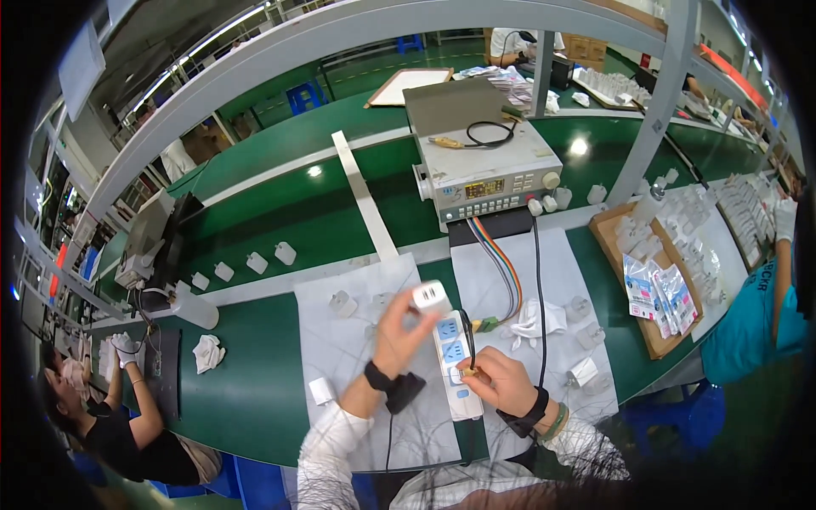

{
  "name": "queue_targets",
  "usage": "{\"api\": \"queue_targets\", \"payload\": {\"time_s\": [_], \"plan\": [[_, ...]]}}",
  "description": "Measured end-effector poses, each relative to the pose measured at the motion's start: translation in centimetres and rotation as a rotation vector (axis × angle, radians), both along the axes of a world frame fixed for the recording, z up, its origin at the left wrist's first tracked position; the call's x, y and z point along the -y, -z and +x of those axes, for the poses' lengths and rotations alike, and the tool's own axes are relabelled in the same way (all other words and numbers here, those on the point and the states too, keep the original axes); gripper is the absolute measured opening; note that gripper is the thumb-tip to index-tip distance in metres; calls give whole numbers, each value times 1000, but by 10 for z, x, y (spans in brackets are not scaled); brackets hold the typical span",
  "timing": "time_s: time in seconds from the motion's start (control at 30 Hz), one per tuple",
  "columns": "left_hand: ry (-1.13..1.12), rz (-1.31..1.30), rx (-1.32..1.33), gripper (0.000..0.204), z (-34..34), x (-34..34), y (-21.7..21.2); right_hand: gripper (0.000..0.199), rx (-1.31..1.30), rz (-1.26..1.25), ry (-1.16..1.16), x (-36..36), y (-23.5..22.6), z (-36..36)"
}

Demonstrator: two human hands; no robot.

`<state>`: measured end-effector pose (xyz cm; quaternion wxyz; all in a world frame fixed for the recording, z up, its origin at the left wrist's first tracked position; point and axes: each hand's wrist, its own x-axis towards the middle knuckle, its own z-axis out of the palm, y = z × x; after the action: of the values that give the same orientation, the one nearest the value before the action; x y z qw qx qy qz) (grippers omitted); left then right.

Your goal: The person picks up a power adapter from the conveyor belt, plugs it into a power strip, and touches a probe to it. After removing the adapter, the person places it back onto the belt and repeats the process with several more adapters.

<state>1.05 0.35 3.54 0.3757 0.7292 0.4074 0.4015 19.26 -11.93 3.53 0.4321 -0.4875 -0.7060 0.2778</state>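
My left hand (397,336) is closed round a white charger (432,297), raised with its ports facing up, above the far end of a white power strip (466,410). My right hand (503,382) pinches a small gold-coloured plug (467,371) on a black cable, right over the strip's sockets. Whether that plug touches the strip I cannot tell. A green connector (486,325) on rainbow-coloured wires lies beside the strip. White chargers lie on the paper sheets at both sides, one (321,391) near my left forearm and another (583,371) to the right of my right hand.
A bench instrument (489,189) with a display stands beyond the strip. On the right, a cardboard tray (661,338) holds chargers and printed packets. A white cloth (541,318) lies on the right sheet. Co-workers sit at left and right. A metal frame (365,25) spans overhead.
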Motion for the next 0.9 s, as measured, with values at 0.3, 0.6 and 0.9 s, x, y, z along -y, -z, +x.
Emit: {"api": "queue_targets", "payload": {"time_s": [0.3, 0.6, 0.9], "plan": [[-15, 313, -783, 29, 4, -194, -33, 24, -65, -98, -117, -4, -3, 1], [57, 311, -1373, 20, -18, -226, -37, 27, -66, -89, -172, -5, 16, 10], [-449, 275, -1772, 22, -237, -264, 55, 27, -109, -100, -163, -4, 1, 1]]}}
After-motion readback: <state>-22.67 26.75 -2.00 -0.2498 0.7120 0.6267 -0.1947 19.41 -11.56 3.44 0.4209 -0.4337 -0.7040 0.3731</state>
